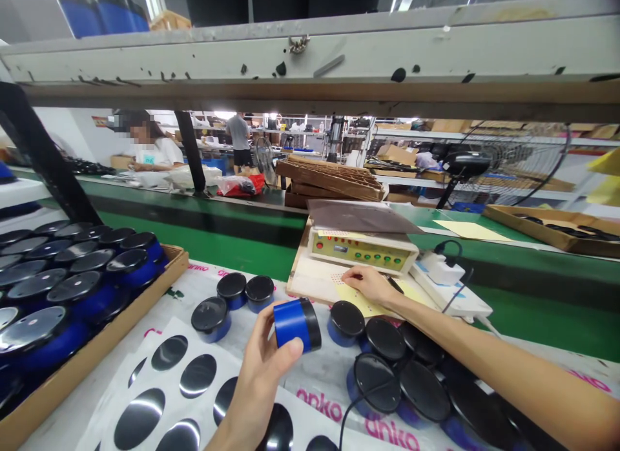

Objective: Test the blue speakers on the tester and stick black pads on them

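Observation:
My left hand (264, 367) is wrapped round a blue cylinder with black ends (293, 325), tilted on its side above the bench. The fingers of my right hand (371, 284) are pinched together at a yellow sheet with rows of small red dots (358, 299); whether a dot is between them is too small to tell. Close by on the right stands a group of similar black-topped blue cylinders (375, 381). A few more cylinders (231, 286) stand to the left. Beneath my left hand lie white sheets bearing glossy black discs (197, 375).
On the left, a cardboard tray (167, 263) holds many blue cylinders. A control box with lights (363, 249) sits behind my right hand, beside a white power strip (450, 286). A cable (345, 419) runs across the right group. Overhead is a shelf (217, 63); a co-worker (157, 150) sits beyond.

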Demonstrator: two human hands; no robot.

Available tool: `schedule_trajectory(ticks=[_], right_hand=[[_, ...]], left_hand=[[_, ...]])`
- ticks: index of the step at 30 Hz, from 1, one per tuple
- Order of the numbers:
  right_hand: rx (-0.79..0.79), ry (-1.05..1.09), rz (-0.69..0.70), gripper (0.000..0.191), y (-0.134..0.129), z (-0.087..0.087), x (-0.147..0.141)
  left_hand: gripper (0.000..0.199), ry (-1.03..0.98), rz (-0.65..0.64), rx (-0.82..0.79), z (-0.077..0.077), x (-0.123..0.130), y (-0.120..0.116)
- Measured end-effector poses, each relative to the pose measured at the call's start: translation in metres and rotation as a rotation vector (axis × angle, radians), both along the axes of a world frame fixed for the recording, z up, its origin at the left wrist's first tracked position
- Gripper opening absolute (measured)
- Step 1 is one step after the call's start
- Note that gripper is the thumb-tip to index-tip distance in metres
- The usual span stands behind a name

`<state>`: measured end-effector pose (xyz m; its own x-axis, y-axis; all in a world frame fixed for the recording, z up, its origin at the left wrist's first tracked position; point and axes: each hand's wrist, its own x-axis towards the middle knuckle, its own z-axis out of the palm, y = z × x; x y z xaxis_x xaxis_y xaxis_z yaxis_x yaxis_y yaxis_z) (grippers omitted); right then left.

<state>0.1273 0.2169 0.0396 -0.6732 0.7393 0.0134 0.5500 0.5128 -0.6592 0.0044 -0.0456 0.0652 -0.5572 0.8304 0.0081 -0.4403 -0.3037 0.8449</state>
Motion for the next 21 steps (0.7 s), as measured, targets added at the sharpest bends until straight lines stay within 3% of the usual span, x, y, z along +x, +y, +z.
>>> schedule_trajectory(ticks=[8,12,15,18,21], right_hand=[[-0.117,0.084,-0.002,0.025,0.006,-0.007,0.004],[-0.174,0.153,0.044,0.025,0.0,0.014,0.004],[-0.18,0.242,0.153,0.025,-0.035,0.051,-0.001],[-0.16,0.304,0.335,0.026,-0.096,0.085,-0.008],[-0.01,0.274,0.505,0.013,-0.15,0.093,-0.015]], left_hand=[[0.055,0.049,0.038,0.005,0.0,0.0,0.0],[0.059,0.148,0.055,-0.01,-0.004,0.002,0.003],[0.056,0.345,0.167,-0.091,-0.009,0.002,0.005],[0.056,0.643,0.303,-0.175,-0.013,0.0,0.007],[0.06,0.848,0.288,-0.196,-0.011,-0.003,0.004]])
